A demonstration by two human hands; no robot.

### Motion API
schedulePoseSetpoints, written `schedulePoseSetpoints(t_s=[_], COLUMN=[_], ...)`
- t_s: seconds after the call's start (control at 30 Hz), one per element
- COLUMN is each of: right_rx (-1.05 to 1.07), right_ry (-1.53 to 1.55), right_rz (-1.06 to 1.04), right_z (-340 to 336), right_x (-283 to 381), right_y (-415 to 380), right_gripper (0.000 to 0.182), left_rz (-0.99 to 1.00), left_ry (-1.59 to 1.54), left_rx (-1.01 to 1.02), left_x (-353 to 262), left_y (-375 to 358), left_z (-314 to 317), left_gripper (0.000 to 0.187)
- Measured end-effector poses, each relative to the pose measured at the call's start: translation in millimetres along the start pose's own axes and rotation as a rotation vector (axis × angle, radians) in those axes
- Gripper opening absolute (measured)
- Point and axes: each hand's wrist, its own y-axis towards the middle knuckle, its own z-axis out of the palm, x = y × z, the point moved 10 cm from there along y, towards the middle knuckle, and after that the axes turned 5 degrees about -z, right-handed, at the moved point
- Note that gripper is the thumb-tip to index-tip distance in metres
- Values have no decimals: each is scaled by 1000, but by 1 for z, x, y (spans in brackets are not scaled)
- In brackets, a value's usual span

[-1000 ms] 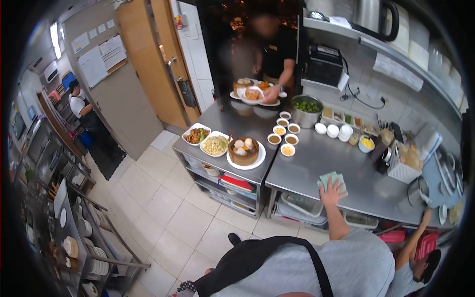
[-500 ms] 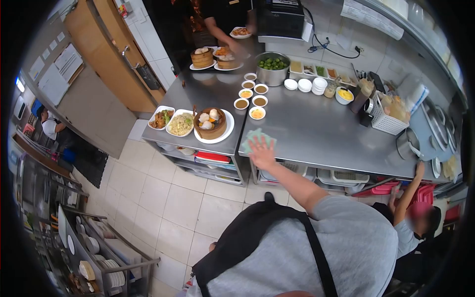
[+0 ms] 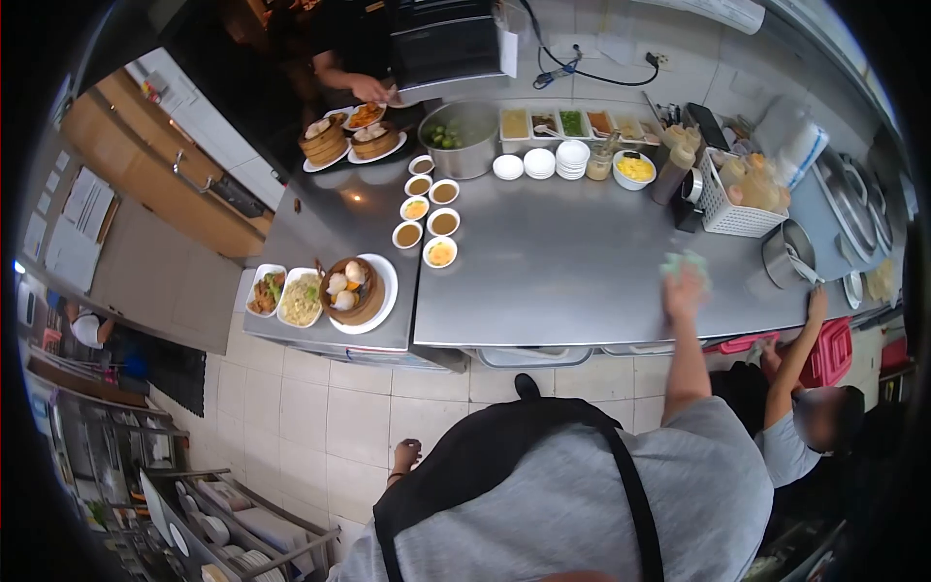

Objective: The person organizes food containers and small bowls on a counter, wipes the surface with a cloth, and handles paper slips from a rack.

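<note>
Kitchen | right hand presses flat, fingers spread, on green cloth atop steel counter | left hand hangs loosely open, holding nothing

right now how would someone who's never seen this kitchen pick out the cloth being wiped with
Find the long steel counter and follow its front edge toward the white basket and the metal pot. There the right hand presses a pale green cloth flat on the bare steel. It is the only soft, green thing there; everything near it is metal or plastic.
</note>
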Motion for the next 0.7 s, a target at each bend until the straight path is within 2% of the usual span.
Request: schedulePoseSetpoints(t_s=[0.07, 0.13, 0.23, 0.3, 0.37, 0.4, 0.47, 0.53, 0.6, 0.63, 0.67, 0.7], right_rx=[28, 118, 130, 33, -9, -62, 13, 21, -18, -60, -59, -71], right_ry=[-26, -95, -41, -170, -115, -97, -14, -10, 4, 19, 19, 93], right_rz=[440, 707, 771, 493, 174, 33, -40, -8, 24, 47, 52, -15], right_z=[-4, -1, -4, 24, 18, 36, 43, 50, 51, 50, 50, 49], right_x=[-102, -157, -127, -64, 44, 82, 136, 146, 146, 146, 147, 152], right_y=[-5, -10, 14, 53, 68, 74, 93, 123, 144, 148, 148, 147], right_gripper=[64, 67, 67, 68, 67, 65, 65, 64, 62, 59, 59, 50], left_rz=[-11, -46, -15, -5, -31, -32, -112, -67, 244, 247, 85, -81], left_ry=[-56, -268, -114, -27, 130, 141, 106, 130, 275, 282, 73, -136], left_rx=[41, 124, 119, 122, 117, 126, 110, 115, 5, 4, 41, 78], left_x=[-22, -24, -62, -78, -80, -83, -81, -88, -113, -110, -99, -94], left_y=[19, 47, 38, 33, 30, 28, 23, 23, 26, 31, 33, 28], left_z=[4, 17, 14, 14, 17, 18, 17, 16, 9, 10, 11, 13], left_gripper=[23, 21, 20, 19, 17, 17, 15, 15, 16, 16, 17, 18])
